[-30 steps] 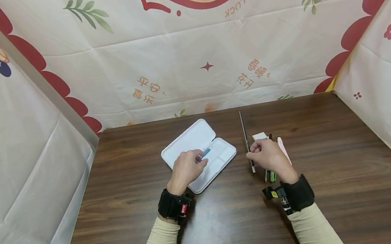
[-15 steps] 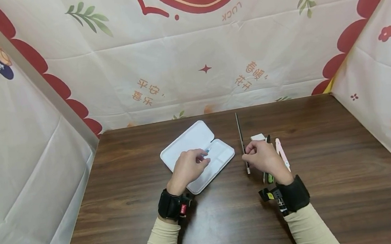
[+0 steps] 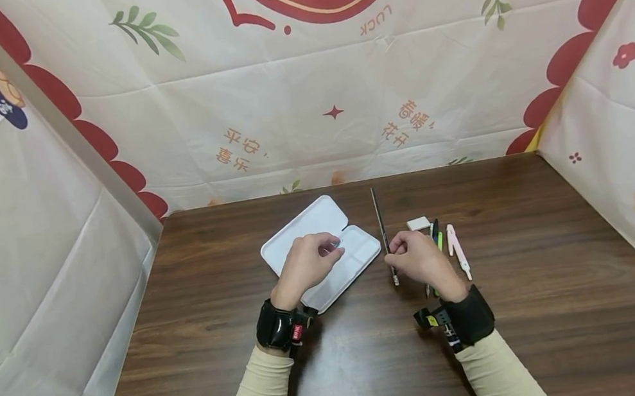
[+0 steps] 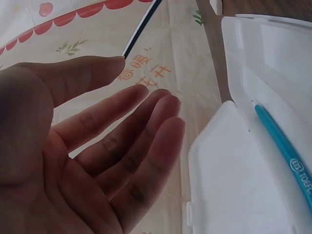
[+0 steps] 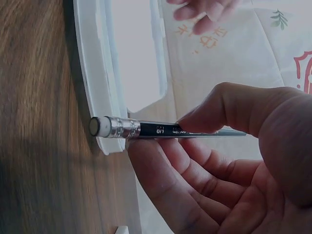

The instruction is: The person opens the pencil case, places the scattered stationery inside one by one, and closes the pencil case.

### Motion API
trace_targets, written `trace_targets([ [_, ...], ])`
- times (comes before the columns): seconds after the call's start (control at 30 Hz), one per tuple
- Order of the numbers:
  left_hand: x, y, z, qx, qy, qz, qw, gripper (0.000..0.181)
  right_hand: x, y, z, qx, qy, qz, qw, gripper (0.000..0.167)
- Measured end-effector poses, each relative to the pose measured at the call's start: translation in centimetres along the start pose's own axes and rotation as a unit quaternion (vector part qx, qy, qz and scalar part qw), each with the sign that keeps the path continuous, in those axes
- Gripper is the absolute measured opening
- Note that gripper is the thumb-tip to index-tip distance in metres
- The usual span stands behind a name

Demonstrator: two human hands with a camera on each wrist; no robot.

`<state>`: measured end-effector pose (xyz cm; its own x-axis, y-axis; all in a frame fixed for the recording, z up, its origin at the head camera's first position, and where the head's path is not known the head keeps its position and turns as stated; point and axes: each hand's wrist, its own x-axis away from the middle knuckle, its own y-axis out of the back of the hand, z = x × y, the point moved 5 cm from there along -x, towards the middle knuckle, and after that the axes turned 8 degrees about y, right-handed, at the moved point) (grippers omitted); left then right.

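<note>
Pinching the pencil point(image 3: 380, 220) near its eraser end point(image 5: 104, 126), the right hand point(image 3: 419, 258) holds it at three o'clock from the white case point(image 3: 360, 244); a firm pinch should curb far-end swing. The left hand point(image 3: 307, 265), loosely curved and empty, hovers over the case.

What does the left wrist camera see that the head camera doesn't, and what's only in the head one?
Only the left wrist view shows readable lettering on the teal pen or pencil.

Only the head view shows the pink compass and the right hand.

Both show the left hand, the open white case and the black pencil.
</note>
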<state>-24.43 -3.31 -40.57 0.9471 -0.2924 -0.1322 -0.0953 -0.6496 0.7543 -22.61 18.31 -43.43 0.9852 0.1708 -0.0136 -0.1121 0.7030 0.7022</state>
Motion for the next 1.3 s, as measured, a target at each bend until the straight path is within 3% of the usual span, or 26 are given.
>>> trace_targets([
  [0.53, -0.3, -0.2, -1.8, 0.033, -0.011, 0.006, 0.9994, 0.019, 0.0, -1.3, 1.3, -0.009, 0.031, 0.002, 0.9995, 0.010],
  [0.77, -0.2, -0.5, -1.8, 0.038, -0.002, 0.006, 0.9993, 0.019, 0.0, -2.6, 2.4, 0.000, 0.062, 0.004, 0.9980, 0.011],
  [1.3, -0.3, -0.5, -2.3, 0.046, -0.005, -0.007, 0.9989, 0.019, 0.2, -3.4, 3.5, -0.008, 0.071, -0.004, 0.9974, 0.011],
])
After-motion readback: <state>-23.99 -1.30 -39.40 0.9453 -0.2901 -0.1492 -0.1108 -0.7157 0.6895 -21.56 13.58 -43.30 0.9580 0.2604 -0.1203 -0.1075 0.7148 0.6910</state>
